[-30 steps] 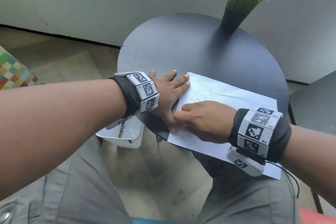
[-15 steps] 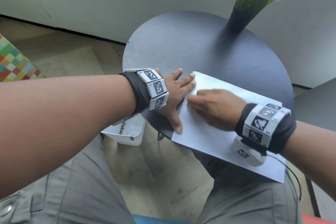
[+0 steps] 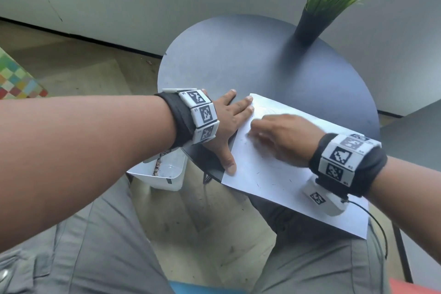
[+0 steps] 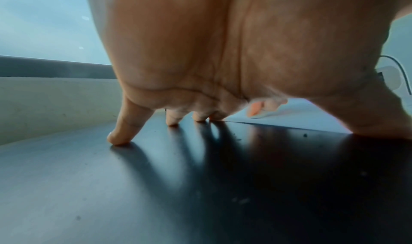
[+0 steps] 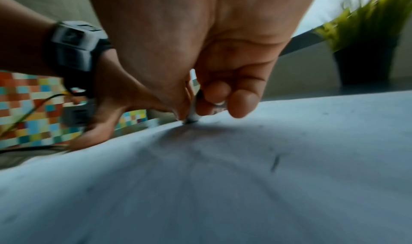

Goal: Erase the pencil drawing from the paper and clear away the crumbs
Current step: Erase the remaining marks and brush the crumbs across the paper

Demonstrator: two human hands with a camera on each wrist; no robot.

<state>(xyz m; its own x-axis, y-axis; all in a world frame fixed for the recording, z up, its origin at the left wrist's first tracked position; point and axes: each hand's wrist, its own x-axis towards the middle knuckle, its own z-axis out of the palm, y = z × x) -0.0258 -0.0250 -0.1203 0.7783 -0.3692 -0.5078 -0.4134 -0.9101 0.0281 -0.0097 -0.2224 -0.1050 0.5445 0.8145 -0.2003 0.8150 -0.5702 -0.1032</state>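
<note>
Head view: a round dark bench (image 3: 238, 59) carries a white sheet of paper (image 3: 269, 174), which lies on its near right part and overhangs the near edge above the person's lap. The left hand (image 3: 226, 124) lies flat with straight, spread fingers, pressing the paper's left edge; its thumb rests on the near left corner, and its outer fingers touch bare bench. The right hand (image 3: 284, 136), motion-blurred, sits on the paper just right of the left hand. Faint traces of the pencil drawing (image 3: 267, 111) show beside the left fingertips at the far left of the sheet. Dark crumbs (image 3: 259, 185) are scattered over the near part of the paper. A potted grass plant (image 3: 329, 0) stands at the far right of the bench. A white tray (image 3: 167, 174) sits below the bench's near left edge, under the left wrist.

Left wrist view: the fingertips (image 4: 118, 138) stand on the dark surface, and the paper's edge (image 4: 289, 119) runs beneath the index side.

Right wrist view: curled fingers and thumb pinch a small pale eraser (image 5: 192, 118), whose tip touches the paper (image 5: 223, 186); a dark crumb (image 5: 275, 163) lies to the right.
</note>
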